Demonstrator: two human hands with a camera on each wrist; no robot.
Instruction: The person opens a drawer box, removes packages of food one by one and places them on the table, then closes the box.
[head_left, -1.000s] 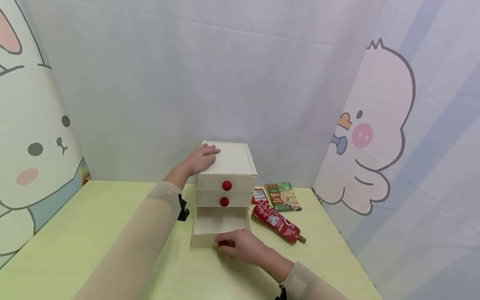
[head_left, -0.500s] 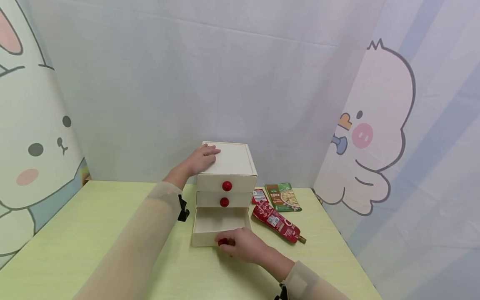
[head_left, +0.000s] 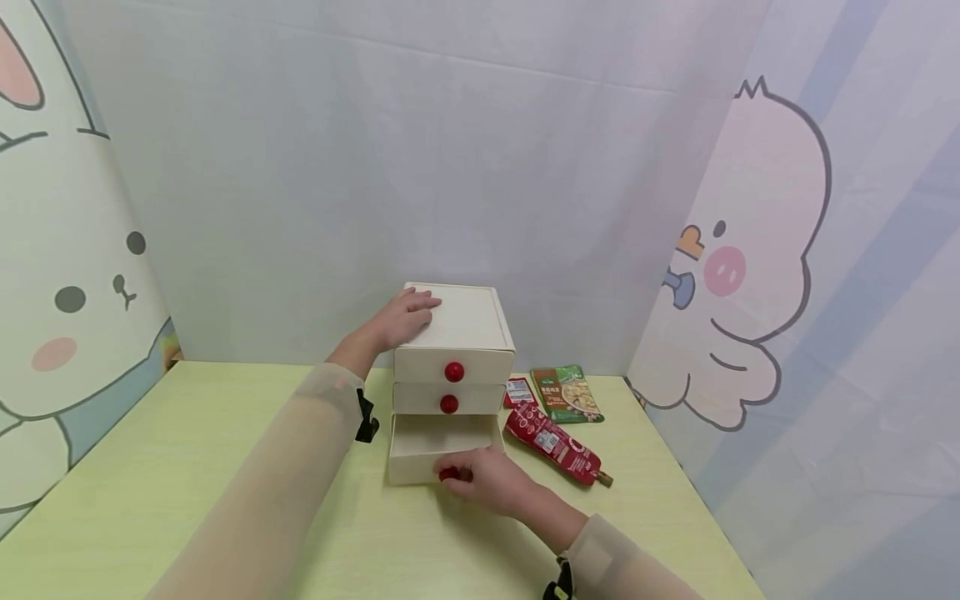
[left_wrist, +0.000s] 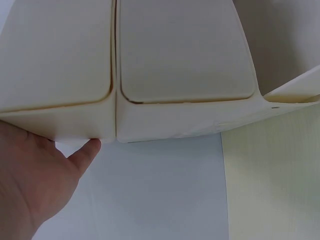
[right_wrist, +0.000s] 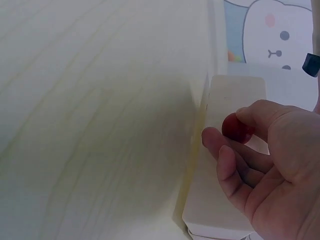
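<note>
A small white drawer cabinet (head_left: 461, 321) stands on the table, its lowest drawer (head_left: 411, 469) pulled partway out. My left hand (head_left: 395, 323) rests on the cabinet's left top edge, fingers extended over the top. In the left wrist view, the thumb (left_wrist: 86, 156) lies against the cabinet's side. At the lowest drawer's front, my right hand (head_left: 491, 482) pinches the round red knob (right_wrist: 237, 128) between thumb and fingers. Two more red knobs sit on the closed upper drawers, one on the top drawer (head_left: 424, 365) and one on the middle drawer (head_left: 416, 398).
Right of the cabinet lie a red spouted pouch (head_left: 558, 444), a green-and-brown food packet (head_left: 567, 393) and a small red packet (head_left: 519, 392). The pale yellow table (head_left: 240, 433) meets a grey curtain (head_left: 315, 167) behind.
Over the last half second the lowest drawer has slid slightly inward, and my right hand has moved forward with its knob. My left hand has stayed on the cabinet top.
</note>
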